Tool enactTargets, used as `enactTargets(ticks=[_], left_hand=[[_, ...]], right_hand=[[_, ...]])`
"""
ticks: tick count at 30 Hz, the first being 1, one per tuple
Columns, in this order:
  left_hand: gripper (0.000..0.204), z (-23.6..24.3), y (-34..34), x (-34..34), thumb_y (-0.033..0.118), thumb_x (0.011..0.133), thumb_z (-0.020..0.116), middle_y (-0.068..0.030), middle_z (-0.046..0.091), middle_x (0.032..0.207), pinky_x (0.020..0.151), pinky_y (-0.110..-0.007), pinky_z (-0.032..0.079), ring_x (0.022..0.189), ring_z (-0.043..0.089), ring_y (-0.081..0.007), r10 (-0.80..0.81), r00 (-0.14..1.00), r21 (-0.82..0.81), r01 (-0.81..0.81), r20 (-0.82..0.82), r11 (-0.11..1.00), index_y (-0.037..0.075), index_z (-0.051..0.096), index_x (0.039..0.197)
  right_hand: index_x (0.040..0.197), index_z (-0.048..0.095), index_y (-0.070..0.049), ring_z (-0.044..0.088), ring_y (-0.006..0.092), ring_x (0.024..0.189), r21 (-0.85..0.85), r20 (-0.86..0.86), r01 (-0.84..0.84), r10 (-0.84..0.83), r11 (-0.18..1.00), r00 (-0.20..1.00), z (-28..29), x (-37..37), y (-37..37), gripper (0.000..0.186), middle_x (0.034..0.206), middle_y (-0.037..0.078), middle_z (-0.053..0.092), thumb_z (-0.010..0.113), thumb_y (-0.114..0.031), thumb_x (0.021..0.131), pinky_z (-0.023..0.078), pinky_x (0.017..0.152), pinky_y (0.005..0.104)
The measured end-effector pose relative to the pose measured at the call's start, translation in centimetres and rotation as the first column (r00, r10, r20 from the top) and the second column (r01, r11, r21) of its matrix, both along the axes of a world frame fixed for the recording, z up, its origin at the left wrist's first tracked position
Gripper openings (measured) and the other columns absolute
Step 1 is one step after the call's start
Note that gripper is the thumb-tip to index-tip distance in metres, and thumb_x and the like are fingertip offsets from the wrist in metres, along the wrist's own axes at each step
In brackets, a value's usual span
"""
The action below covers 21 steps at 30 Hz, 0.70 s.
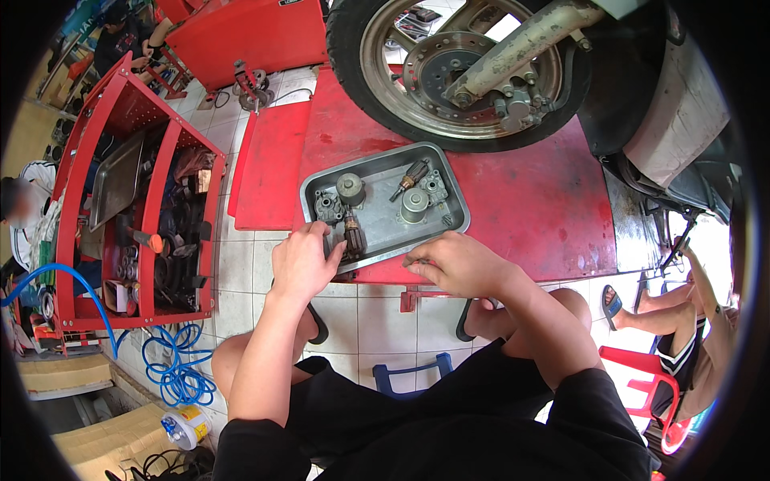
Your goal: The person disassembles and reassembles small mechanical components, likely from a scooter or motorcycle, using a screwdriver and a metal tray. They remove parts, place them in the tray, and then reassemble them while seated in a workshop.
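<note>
A grey metal tray [385, 240] sits on the red work platform [521, 216], holding two cylindrical metal housings [350, 187] [414, 205], two cast end pieces [329, 207] [433, 185] and two armatures [415, 173] [353, 237]. My left hand [302, 261] is at the tray's near-left corner with curled fingers beside the lower armature; what they grip is hidden. My right hand [463, 264] is at the front edge, right of centre, pinching a small dark piece too small to name.
A motorcycle wheel [385, 104] stands beyond the tray. A red tool cart [120, 316] and coiled blue hose [172, 361] are left. A blue stool [413, 369] is below me. A seated person [690, 337] is right; other people [120, 40] are upper left.
</note>
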<state>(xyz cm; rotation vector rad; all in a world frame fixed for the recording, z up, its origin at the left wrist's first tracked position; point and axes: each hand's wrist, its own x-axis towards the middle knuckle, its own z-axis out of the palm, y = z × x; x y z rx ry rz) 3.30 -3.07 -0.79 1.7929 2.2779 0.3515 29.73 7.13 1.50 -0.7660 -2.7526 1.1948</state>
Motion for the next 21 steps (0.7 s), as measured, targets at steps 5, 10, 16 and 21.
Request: enactTargets(ticks=[5,10,16,21], left_hand=[[0.034,-0.19,-0.05,-0.02,0.033,0.088,0.078,-0.0156,0.074,0.099,0.074,-0.048,0.058,0.087,0.074,-0.0369,-0.003,1.000,0.022,0.003,0.011,1.000,0.004,0.070,0.106],[0.034,-0.35,-0.04,-0.14,0.033,0.089,0.077,-0.0158,0.075,0.100,0.073,-0.048,0.059,0.086,0.074,-0.0370,-0.014,1.000,0.023,0.014,-0.009,1.000,0.004,0.070,0.106],[0.034,-0.44,-0.03,-0.10,0.032,0.089,0.078,-0.0160,0.075,0.100,0.073,-0.048,0.059,0.087,0.074,-0.0370,-0.017,1.000,0.037,0.018,-0.004,0.999,0.004,0.070,0.106],[0.034,-0.12,0.03,0.06,0.032,0.088,0.079,-0.0156,0.075,0.099,0.073,-0.048,0.059,0.087,0.074,-0.0369,-0.013,1.000,0.023,0.013,-0.002,1.000,0.004,0.070,0.106]], right_hand=[[0.110,0.076,-0.002,0.069,0.0430,0.094,0.004,0.019,0.005,-0.005,1.000,1.000,0.10,-0.10,-0.02,0.026,0.094,0.023,0.073,0.061,-0.020,0.099,0.054,0.085,0.0513],[0.109,0.075,-0.002,0.069,0.0438,0.093,0.006,0.015,0.005,-0.006,1.000,1.000,0.10,-0.08,-0.02,0.026,0.093,0.024,0.073,0.060,-0.021,0.099,0.054,0.085,0.0521],[0.111,0.074,0.000,0.069,0.0423,0.098,0.004,0.070,-0.001,0.001,1.000,0.998,0.51,-0.20,0.00,0.029,0.100,0.023,0.074,0.060,-0.023,0.101,0.054,0.089,0.0505],[0.113,0.074,0.001,0.069,0.0414,0.101,-0.002,0.123,-0.004,0.004,1.000,0.992,0.68,-0.22,0.04,0.030,0.104,0.022,0.074,0.059,-0.024,0.102,0.054,0.091,0.0493]])
